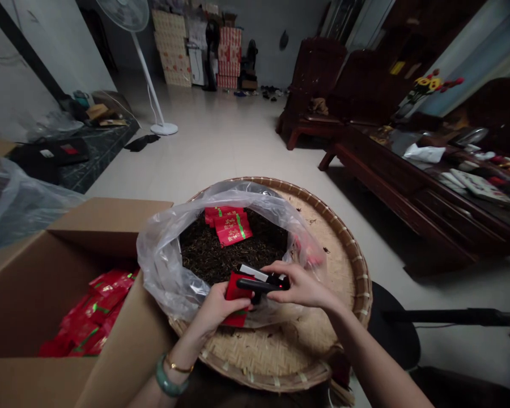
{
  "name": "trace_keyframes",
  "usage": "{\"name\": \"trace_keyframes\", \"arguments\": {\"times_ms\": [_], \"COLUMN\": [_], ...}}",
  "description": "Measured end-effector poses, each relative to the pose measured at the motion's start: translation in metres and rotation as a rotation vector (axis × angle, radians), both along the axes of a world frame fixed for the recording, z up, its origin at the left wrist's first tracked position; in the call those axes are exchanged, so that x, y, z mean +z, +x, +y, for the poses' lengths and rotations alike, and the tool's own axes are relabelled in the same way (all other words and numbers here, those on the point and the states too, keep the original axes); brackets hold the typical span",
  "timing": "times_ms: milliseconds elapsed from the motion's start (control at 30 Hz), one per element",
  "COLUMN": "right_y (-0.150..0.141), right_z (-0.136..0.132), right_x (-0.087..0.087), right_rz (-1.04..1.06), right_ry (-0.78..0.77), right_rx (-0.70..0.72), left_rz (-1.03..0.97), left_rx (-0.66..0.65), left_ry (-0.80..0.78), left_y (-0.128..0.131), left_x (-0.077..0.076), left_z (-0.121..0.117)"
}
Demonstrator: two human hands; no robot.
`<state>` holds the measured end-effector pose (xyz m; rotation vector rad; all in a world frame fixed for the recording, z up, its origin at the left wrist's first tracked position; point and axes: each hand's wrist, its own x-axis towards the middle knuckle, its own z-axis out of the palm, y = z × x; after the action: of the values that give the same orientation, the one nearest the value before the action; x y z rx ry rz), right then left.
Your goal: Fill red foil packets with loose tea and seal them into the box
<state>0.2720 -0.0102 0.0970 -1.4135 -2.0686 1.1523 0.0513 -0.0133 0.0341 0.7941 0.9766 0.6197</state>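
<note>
My left hand (216, 309) grips a small red packet (237, 318) over the near edge of the woven bamboo tray (297, 351). In my right hand (301, 286) is a black handheld bag sealer (259, 285) with a small red light lit; its jaws lie across the upper part of the packet. Just beyond both hands, an open clear plastic bag (157, 241) holds dark dried leaves that look like tea (202, 255). Several red packets (233, 228) with gold print and green marks rest on the leaves.
An open cardboard box (114, 215) at the left contains many red packets (96, 311). Right of the tray stands a black round base (393, 328) with a pole. Farther off are a white standing fan (164, 129) and a dark wooden table (374, 181).
</note>
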Motion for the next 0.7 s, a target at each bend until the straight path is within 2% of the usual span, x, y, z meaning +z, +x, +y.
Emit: {"name": "trace_keyframes", "arguments": {"times_ms": [133,367,500,700], "right_y": [-0.016,-0.022,-0.022,-0.011], "right_z": [-0.003,-0.007,-0.008,-0.003], "right_x": [0.005,0.013,0.009,0.001], "right_rz": [-0.044,-0.032,-0.001,0.083], "right_ry": [0.028,0.023,0.033,-0.051], "right_rx": [0.011,-0.045,-0.054,-0.179], "left_rz": [0.068,0.102,0.045,0.025], "left_rx": [-0.046,-0.073,-0.061,-0.065], "left_ry": [0.092,0.030,-0.009,-0.062], "left_y": [-0.001,-0.002,-0.001,-0.004], "left_x": [-0.004,-0.001,0.004,0.006], "left_z": [-0.002,-0.006,-0.006,-0.006]}}
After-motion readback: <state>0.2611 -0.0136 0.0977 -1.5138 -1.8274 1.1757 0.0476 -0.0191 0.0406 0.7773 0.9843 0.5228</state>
